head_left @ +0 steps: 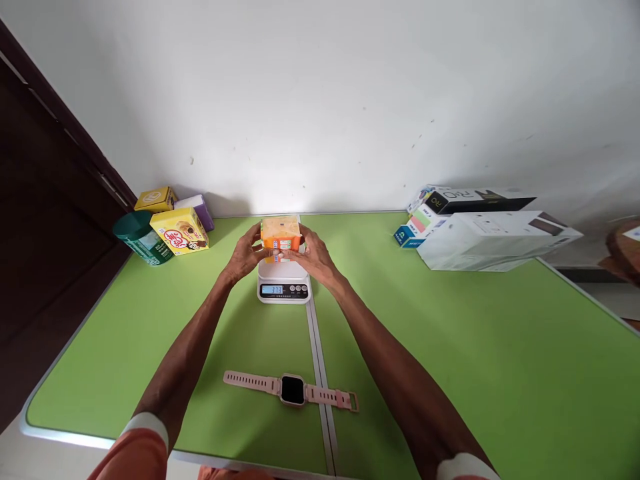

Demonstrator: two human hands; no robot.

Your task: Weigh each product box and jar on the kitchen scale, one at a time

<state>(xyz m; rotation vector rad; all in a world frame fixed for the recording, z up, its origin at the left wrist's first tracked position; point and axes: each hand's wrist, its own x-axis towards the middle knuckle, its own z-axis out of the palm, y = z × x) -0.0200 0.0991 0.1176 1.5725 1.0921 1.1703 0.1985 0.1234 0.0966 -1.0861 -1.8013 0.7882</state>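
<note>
Between my two hands is an orange box (pixel 281 230) with a pale top. My left hand (pixel 246 253) grips its left side and my right hand (pixel 316 255) its right side, with the fingers of both meeting at its front. Beneath the box is a white kitchen scale (pixel 284 272), its display lit and reading about 373. Whether the box rests fully on the weighing plate cannot be told, as my fingers cover its lower edge. Closer to me, a smartwatch (pixel 293 389) with a pink strap lies stretched flat, face up.
At the back left stand a green tub (pixel 143 239), a yellow box (pixel 180 231), a darker yellow box (pixel 156 199) and a purple box (pixel 196 209). Several cartons, including a large white box (pixel 490 240), are at the back right. A seam crosses the green table (pixel 400 320).
</note>
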